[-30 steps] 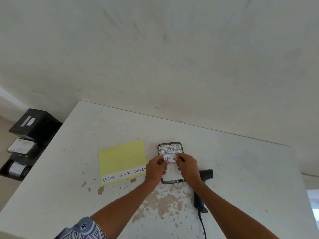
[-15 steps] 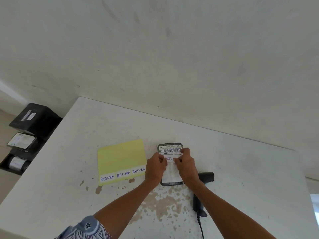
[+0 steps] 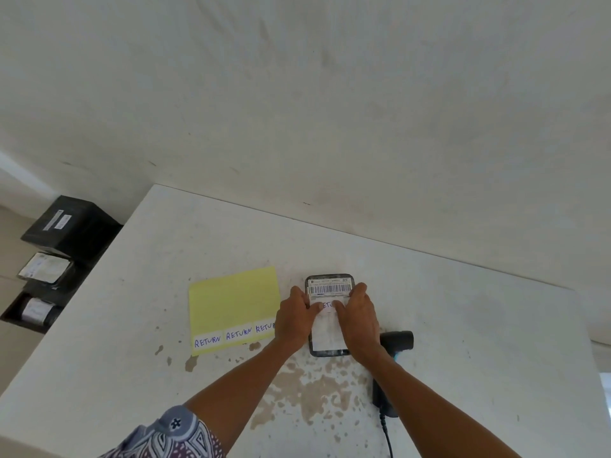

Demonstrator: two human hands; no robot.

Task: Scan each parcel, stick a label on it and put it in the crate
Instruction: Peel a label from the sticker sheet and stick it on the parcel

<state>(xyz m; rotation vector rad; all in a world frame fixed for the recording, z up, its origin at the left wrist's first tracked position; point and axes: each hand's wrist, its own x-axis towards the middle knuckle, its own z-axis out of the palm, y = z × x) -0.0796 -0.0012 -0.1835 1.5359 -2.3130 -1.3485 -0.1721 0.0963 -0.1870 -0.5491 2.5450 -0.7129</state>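
Right now your left hand (image 3: 295,320) and right hand (image 3: 358,320) are close together, lying flat over the parcel (image 3: 330,287). Both thumbs meet on the small white RETURN label (image 3: 325,305) just below the barcode, and neither hand seems to grip anything; they press down. The parcel, a dark rounded packet, lies flat on the table (image 3: 198,246) in front of you. To finish this step well, I judge you should rub your thumbs outward from the label's middle so that no edge lifts. Keep the label off the barcode, which it sits very near; whether the two touch I cannot tell. Just beside your left hand lies the yellow backing sheet (image 3: 233,299), with three more RETURN strips (image 3: 236,335) along its near edge, the rightmost partly hidden by that hand. Just beside your right wrist lies the black scanner (image 3: 398,340), its cable (image 3: 386,438) running toward you; mind both when you lift the parcel. Low at the far left, off the table's edge, sits a dark container (image 3: 11,317) with a black box (image 3: 71,223) and wrapped packets in or by it. That is likely the crate, so the carry would pass leftward over the yellow sheet. Brown stains (image 3: 310,388) mark the table between your forearms.
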